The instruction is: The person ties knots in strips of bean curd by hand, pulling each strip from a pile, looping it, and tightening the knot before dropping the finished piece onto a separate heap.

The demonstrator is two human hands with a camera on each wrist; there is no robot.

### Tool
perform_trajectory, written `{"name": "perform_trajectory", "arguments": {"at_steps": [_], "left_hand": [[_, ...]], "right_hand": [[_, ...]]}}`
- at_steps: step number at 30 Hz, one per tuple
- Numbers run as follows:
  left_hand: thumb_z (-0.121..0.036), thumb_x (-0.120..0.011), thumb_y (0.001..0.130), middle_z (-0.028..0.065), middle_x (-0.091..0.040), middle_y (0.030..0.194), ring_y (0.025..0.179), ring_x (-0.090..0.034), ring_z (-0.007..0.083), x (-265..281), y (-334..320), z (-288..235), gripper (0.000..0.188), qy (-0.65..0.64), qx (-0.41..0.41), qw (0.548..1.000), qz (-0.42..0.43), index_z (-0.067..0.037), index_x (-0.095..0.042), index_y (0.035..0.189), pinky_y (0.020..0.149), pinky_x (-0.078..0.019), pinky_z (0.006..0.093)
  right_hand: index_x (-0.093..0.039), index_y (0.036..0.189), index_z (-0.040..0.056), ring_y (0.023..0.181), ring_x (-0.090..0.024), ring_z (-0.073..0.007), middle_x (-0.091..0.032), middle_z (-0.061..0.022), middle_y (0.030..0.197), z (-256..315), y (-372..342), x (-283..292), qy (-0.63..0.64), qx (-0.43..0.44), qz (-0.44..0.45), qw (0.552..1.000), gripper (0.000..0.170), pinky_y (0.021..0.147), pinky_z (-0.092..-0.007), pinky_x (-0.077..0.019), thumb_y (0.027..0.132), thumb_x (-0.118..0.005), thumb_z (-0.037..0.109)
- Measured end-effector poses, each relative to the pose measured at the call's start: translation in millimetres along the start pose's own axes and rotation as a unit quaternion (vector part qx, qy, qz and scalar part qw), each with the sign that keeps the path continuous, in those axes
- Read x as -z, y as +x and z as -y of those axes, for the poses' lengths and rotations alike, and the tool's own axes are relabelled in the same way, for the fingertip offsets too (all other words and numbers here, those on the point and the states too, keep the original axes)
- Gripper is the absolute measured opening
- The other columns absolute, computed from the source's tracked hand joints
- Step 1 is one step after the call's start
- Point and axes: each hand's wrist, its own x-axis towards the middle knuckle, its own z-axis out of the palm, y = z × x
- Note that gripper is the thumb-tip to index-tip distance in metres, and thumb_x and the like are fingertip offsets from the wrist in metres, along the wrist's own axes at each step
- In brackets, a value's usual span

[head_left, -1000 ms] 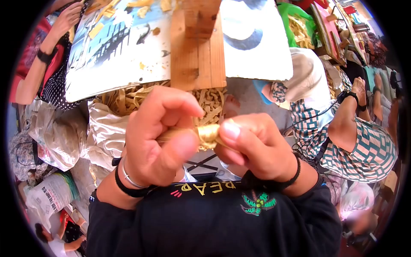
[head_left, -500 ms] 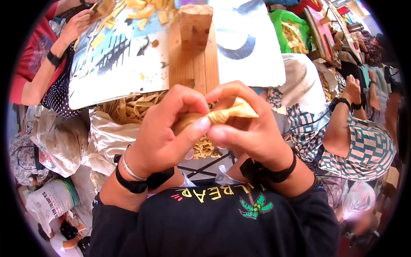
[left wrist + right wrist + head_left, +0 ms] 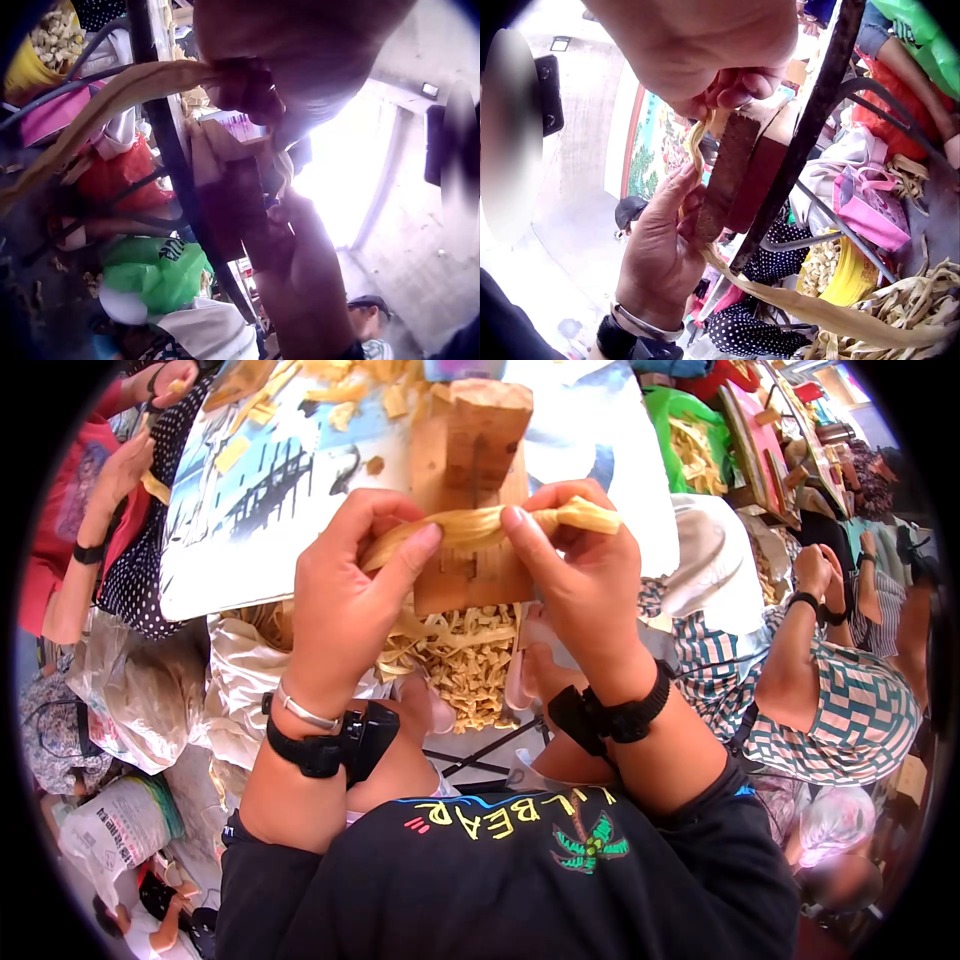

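A long, pale yellow flat strip (image 3: pixel 470 530) spans the two hands in front of a wooden post (image 3: pixel 488 435) on a plank. With thumb and fingers, the left hand (image 3: pixel 335 585) pinches it on the left. The right hand (image 3: pixel 590 585) pinches it near its other end, which sticks out past the fingers as a folded tip. In the right wrist view the strip's tail (image 3: pixel 810 304) hangs from the left hand (image 3: pixel 656 247) toward the floor, and the stretch between the hands looks twisted.
Below the plank lies a heap of similar strips (image 3: pixel 470 660). The white painted tabletop (image 3: pixel 230 560) carries loose yellow pieces. A green bag (image 3: pixel 690 445) of strips stands at the right. People sit on both sides, and the table's dark metal edge (image 3: pixel 802 135) runs close to the hands.
Both hands have moved forward and up from near the chest to over the plank, and farther apart. The strip, bunched with a knot-like wrap before, now stretches longer between them.
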Motion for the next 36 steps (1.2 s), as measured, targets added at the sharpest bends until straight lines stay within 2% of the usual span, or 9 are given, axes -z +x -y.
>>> {"name": "perform_trajectory", "arguments": {"at_steps": [6,9,10,14,22,27,31,32,36], "left_hand": [[-0.016,-0.058,0.096,-0.0005,-0.061,0.075,0.067,-0.053,0.0081,3.4,2.2,-7.6,0.015,0.215,-0.013,0.976,0.007,-0.002,-0.063,0.094,0.062,-0.0444,0.0258],[-0.014,-0.055,0.098,-0.0004,-0.061,0.080,0.072,-0.053,0.0067,15.5,-6.3,-3.7,0.014,0.035,0.061,0.997,-0.025,-0.002,-0.062,0.096,0.065,-0.0439,0.0246],[-0.011,-0.051,0.099,-0.0004,-0.060,0.088,0.078,-0.053,0.0056,20.9,-11.4,-10.1,0.014,-0.068,0.104,0.992,0.006,-0.003,-0.060,0.107,0.067,-0.0429,0.0222],[-0.008,-0.049,0.099,0.0007,-0.059,0.093,0.081,-0.053,0.0056,4.6,-29.5,-38.6,0.027,-0.203,0.057,0.976,0.062,-0.004,-0.048,0.126,0.071,-0.0420,0.0189],[-0.014,-0.060,0.097,0.0051,-0.060,0.089,0.078,-0.055,0.0076,-6.8,-36.7,-58.0,0.057,-0.282,0.151,0.937,0.137,0.000,-0.030,0.143,0.070,-0.0441,0.0211],[-0.022,-0.062,0.096,0.0028,-0.061,0.078,0.064,-0.051,0.0056,3.8,-32.0,-51.1,0.059,-0.256,0.179,0.929,0.201,0.000,-0.034,0.142,0.060,-0.0408,0.0209],[-0.026,-0.062,0.096,-0.0017,-0.058,0.067,0.058,-0.048,0.0035,11.6,-31.2,-52.7,0.037,-0.149,0.170,0.957,0.180,0.000,-0.057,0.123,0.055,-0.0378,0.0202],[-0.026,-0.062,0.096,-0.0021,-0.058,0.067,0.058,-0.049,0.0035,13.2,-32.4,-50.2,0.034,-0.117,0.148,0.966,0.175,0.000,-0.060,0.118,0.056,-0.0378,0.0201],[-0.035,-0.060,0.097,-0.0036,-0.059,0.075,0.057,-0.047,0.0013,10.6,-36.6,-27.8,0.036,0.005,0.003,0.987,0.162,-0.002,-0.066,0.109,0.052,-0.0347,0.0178]], "right_hand": [[-0.059,0.085,0.0023,0.067,-0.050,-0.0031,-0.056,0.0000,0.076,11.6,0.0,3.4,-0.187,-0.014,0.039,0.981,0.016,0.059,-0.0197,-0.0395,0.085,-0.073,0.011],[-0.059,0.085,0.0025,0.052,-0.051,-0.0115,-0.057,-0.0011,0.061,11.3,-5.7,23.9,-0.107,0.046,0.081,0.990,0.019,0.052,-0.0248,-0.0432,0.083,-0.074,0.014],[-0.063,0.091,0.0021,0.064,-0.056,-0.0184,-0.060,-0.0078,0.073,26.8,-8.3,33.3,-0.110,0.011,0.145,0.983,0.029,0.061,-0.0277,-0.0457,0.078,-0.080,0.021],[-0.066,0.106,0.0022,0.097,-0.054,-0.0298,-0.056,-0.0144,0.101,43.3,-21.2,34.3,-0.220,0.204,0.145,0.943,0.051,0.083,-0.0375,-0.0442,0.070,-0.084,0.034],[-0.072,0.109,0.0064,0.102,-0.055,-0.0292,-0.061,-0.0161,0.113,43.2,-43.3,9.3,-0.083,0.110,0.138,0.981,0.023,0.091,-0.0375,-0.0421,0.087,-0.071,0.015],[-0.070,0.113,-0.0007,0.126,-0.050,-0.0262,-0.055,-0.0204,0.132,66.1,-29.2,34.8,-0.179,0.078,0.224,0.955,0.023,0.100,-0.0361,-0.0411,0.095,-0.057,0.008],[-0.059,0.120,0.0023,0.122,-0.055,-0.0323,-0.052,-0.0236,0.134,71.4,-24.2,55.8,0.014,0.112,0.271,0.956,0.032,0.109,-0.0460,-0.0366,0.104,-0.042,0.023],[-0.056,0.120,0.0033,0.118,-0.057,-0.0320,-0.056,-0.0220,0.129,62.4,-32.0,53.1,0.204,0.057,0.257,0.943,0.032,0.109,-0.0466,-0.0367,0.105,-0.039,0.026],[-0.048,0.112,0.0086,0.076,-0.059,-0.0128,-0.052,0.0017,0.077,60.0,-18.2,74.7,0.554,-0.074,0.275,0.782,0.020,0.068,-0.0280,-0.0481,0.107,-0.038,0.026]]}}
